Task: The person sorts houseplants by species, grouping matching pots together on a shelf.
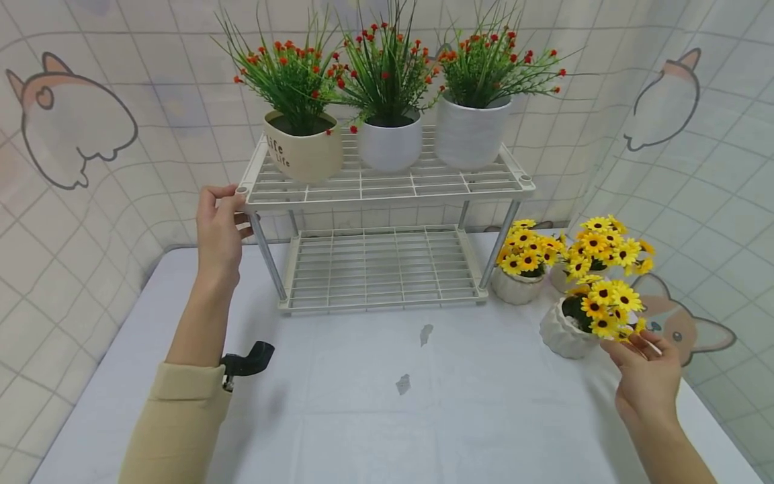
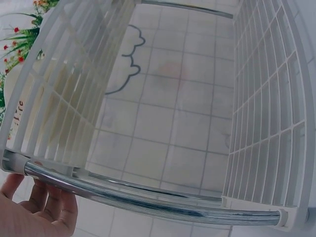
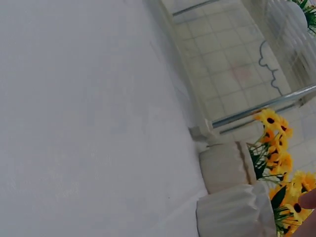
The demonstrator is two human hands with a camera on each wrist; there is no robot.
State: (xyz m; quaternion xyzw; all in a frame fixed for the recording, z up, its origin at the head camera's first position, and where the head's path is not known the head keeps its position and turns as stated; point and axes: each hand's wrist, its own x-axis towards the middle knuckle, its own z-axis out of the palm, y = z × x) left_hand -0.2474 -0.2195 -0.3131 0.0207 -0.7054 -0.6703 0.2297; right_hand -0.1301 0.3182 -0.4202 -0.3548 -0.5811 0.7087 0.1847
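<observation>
At the upper left corner of a white two-tier wire shelf point(image 1: 381, 198), my left hand point(image 1: 219, 232) grips the frame near the top of the metal post point(image 2: 153, 201). My right hand point(image 1: 652, 376) is at the front right potted yellow flowers point(image 1: 611, 306), its loosely bent fingers right at the lower blossoms. The white pot point(image 1: 565, 333) under them stands on the table. In the right wrist view only a fingertip point(image 3: 308, 199) shows, overlapping the yellow flowers point(image 3: 297, 207).
Three pots with red-flowered plants, one cream point(image 1: 305, 153), one smooth white point(image 1: 390, 144) and one ribbed white point(image 1: 471, 131), stand on the top tier. Two more yellow-flowered pots, one the left white pot point(image 1: 517, 288), sit right of the shelf. A patterned curtain point(image 1: 163, 121) hangs behind.
</observation>
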